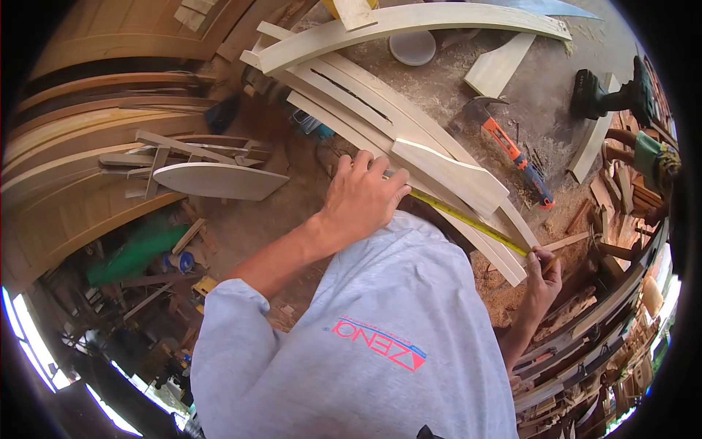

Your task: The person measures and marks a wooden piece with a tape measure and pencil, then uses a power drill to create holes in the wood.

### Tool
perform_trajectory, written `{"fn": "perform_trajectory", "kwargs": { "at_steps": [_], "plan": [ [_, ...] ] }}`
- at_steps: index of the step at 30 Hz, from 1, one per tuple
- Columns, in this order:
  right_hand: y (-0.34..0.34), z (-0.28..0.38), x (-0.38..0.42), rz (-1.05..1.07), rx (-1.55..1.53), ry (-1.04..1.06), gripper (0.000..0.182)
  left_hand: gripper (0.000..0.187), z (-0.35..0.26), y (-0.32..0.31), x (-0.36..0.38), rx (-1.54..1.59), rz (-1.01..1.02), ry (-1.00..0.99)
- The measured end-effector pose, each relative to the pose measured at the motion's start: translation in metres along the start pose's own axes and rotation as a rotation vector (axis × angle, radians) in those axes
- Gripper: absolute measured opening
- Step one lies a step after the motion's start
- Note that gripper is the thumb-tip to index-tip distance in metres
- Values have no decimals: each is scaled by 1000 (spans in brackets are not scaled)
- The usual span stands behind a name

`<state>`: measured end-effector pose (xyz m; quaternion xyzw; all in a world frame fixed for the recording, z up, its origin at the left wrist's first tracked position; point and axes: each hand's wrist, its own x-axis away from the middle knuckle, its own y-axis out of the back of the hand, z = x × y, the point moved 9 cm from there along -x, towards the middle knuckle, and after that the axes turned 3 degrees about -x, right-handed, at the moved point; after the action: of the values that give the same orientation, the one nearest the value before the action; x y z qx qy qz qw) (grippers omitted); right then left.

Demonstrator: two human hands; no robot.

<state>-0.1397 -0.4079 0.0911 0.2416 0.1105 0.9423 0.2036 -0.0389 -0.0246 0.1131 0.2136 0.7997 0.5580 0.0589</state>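
A yellow tape measure (468, 218) is stretched along pale wooden strips between my two hands. My left hand (365, 192) is closed over one end of the tape, its fingers bent across the wood's edge; whatever lies under the palm is hidden. At the other end my right hand (541, 282) pinches the tape near the strip ends, with a thin pencil-like stick (550, 265) by its fingers. A shaped pale board (450, 174) lies on top of the strips (409, 121), just beyond the tape.
A claw hammer (512, 150) with an orange and blue handle lies beyond the boards. Further off are a curved wooden piece (417, 22), a white lid (412, 47) and a black cordless drill (610, 99). Wooden panels (95, 154) stand left. Another person's arm (621, 137) shows at right.
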Motion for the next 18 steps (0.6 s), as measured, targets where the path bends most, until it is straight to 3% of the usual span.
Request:
{"fn": "perform_trajectory", "kwargs": {
  "at_steps": [11,18],
  "plan": [
    [-80,-23,-12,-283,-197,94,22,16,14,1,-69,-168,-45,-116],
    [-100,-35,-20,-300,-97,90,20,17,33,-10,-84,-179,65,-150]
  ]
}}
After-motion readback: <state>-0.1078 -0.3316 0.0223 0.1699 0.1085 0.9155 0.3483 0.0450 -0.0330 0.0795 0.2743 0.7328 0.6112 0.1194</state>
